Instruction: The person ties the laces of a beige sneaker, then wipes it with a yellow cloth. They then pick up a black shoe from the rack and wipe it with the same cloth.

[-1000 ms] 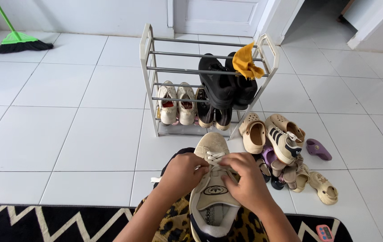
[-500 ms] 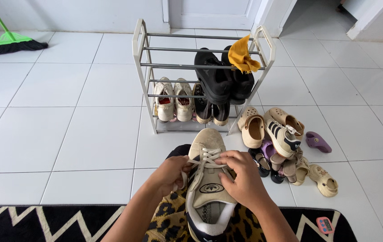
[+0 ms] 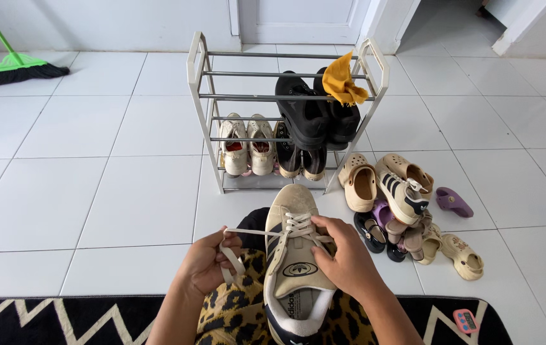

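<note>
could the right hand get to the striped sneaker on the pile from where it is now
Probably yes. The right hand rests on the beige sneaker in the lap, and the striped sneaker lies on top of the shoe pile just to its right, uncovered, with nothing between them. It would first have to let go of the beige sneaker.

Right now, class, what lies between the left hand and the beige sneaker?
In the head view, a taut white lace spans from the left hand to the beige sneaker, above leopard-print fabric.
</note>
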